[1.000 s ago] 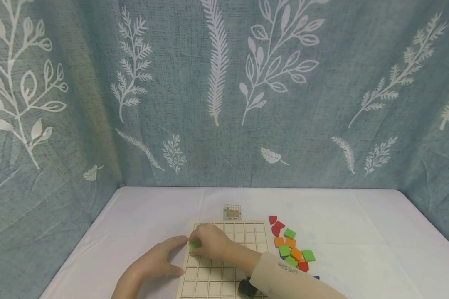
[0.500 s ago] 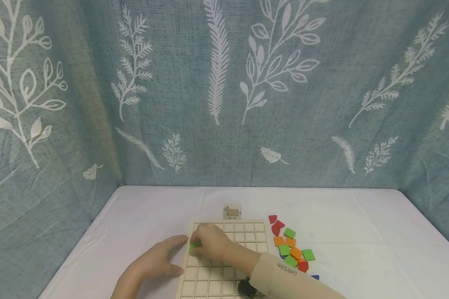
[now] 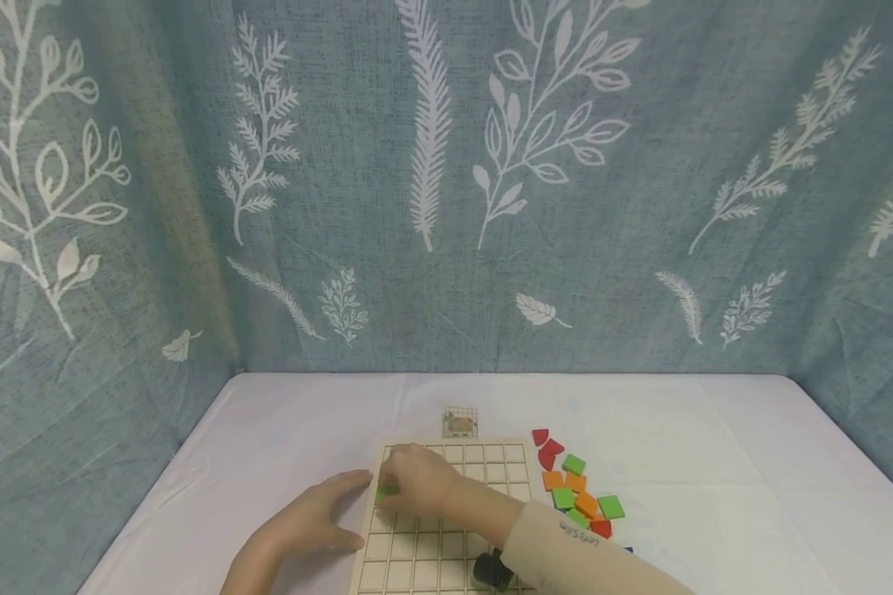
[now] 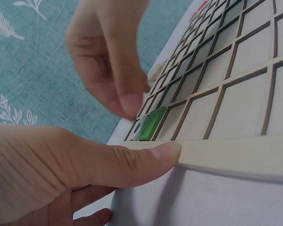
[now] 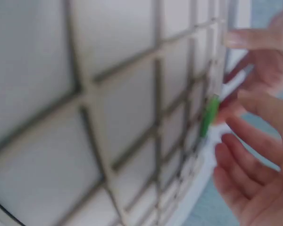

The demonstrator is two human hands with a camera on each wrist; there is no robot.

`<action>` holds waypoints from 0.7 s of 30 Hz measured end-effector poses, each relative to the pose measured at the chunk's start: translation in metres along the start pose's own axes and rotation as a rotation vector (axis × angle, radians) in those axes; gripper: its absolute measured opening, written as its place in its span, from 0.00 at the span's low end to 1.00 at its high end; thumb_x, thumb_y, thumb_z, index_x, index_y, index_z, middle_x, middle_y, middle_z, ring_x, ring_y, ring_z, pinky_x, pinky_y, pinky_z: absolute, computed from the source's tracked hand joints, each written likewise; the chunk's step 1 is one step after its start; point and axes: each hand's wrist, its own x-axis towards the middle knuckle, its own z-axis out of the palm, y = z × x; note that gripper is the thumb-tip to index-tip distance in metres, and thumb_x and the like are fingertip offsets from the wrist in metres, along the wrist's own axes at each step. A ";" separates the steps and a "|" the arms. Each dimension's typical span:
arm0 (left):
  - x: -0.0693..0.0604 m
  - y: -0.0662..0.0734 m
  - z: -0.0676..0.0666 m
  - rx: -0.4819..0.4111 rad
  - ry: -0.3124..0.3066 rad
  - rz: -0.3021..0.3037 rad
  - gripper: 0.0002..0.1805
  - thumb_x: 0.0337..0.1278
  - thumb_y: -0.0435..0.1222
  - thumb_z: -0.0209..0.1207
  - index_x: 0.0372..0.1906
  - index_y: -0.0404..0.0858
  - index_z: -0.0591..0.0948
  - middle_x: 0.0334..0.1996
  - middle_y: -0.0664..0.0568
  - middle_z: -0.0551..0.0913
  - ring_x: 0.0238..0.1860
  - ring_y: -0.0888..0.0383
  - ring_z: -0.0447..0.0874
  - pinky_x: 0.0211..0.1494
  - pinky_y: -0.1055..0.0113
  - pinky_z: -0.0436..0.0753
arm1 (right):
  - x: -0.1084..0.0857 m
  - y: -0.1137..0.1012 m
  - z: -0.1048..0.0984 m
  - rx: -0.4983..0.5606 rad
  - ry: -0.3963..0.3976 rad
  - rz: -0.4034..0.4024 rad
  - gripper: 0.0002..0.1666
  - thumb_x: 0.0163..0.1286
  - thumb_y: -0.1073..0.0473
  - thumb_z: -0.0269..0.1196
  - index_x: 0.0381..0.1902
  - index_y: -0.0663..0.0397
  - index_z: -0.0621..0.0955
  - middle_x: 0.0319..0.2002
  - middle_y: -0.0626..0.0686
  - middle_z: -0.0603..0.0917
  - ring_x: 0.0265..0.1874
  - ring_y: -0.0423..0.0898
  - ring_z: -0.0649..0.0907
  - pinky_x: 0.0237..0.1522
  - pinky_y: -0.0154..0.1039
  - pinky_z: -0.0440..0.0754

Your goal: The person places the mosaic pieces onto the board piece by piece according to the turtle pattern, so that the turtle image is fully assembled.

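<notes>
A pale wooden grid board (image 3: 454, 545) lies on the table. Near its left edge, a green square tile (image 4: 152, 123) sits in a cell beside a whitish piece with a dark dot (image 4: 138, 128). My right hand (image 3: 422, 481) reaches over the board, fingers loosely bent just above these two pieces. In the right wrist view its thumb and fingers stand apart, with nothing seen between them. My left hand (image 3: 305, 519) is at the board's left side; in the left wrist view its straight thumb rests on the rim, while the other fingers are partly hidden below.
Right of the board lie several loose pieces: green tiles (image 3: 611, 506), orange tiles (image 3: 552, 480), red pieces (image 3: 546, 459) and a bit of blue (image 3: 627, 549). A small picture card (image 3: 460, 423) lies behind the board. A leaf-patterned curtain (image 3: 446, 314) closes the back.
Both hands have hardly moved. The green tile under my right fingers looks slightly darker than a second ago; the head view has shifted a little.
</notes>
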 end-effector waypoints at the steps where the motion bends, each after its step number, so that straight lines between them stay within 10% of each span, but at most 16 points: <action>1: 0.000 0.000 0.000 -0.001 -0.001 0.005 0.44 0.24 0.36 0.72 0.60 0.33 0.71 0.61 0.37 0.69 0.64 0.36 0.62 0.65 0.40 0.60 | -0.001 0.000 -0.003 0.006 -0.020 -0.009 0.09 0.55 0.51 0.67 0.32 0.48 0.85 0.28 0.40 0.81 0.27 0.31 0.76 0.31 0.20 0.76; 10: -0.001 -0.001 0.000 0.000 -0.001 0.022 0.44 0.25 0.36 0.72 0.60 0.33 0.71 0.61 0.37 0.69 0.63 0.36 0.62 0.65 0.39 0.61 | -0.012 0.004 -0.033 0.097 -0.267 -0.120 0.09 0.61 0.50 0.63 0.28 0.47 0.82 0.24 0.37 0.79 0.25 0.29 0.75 0.32 0.21 0.74; 21: 0.001 0.001 0.004 0.005 0.034 -0.052 0.44 0.19 0.36 0.73 0.58 0.36 0.74 0.60 0.39 0.72 0.63 0.38 0.64 0.65 0.41 0.62 | -0.031 0.023 -0.052 0.130 -0.307 -0.067 0.10 0.63 0.49 0.61 0.27 0.47 0.79 0.23 0.38 0.77 0.23 0.32 0.74 0.26 0.25 0.74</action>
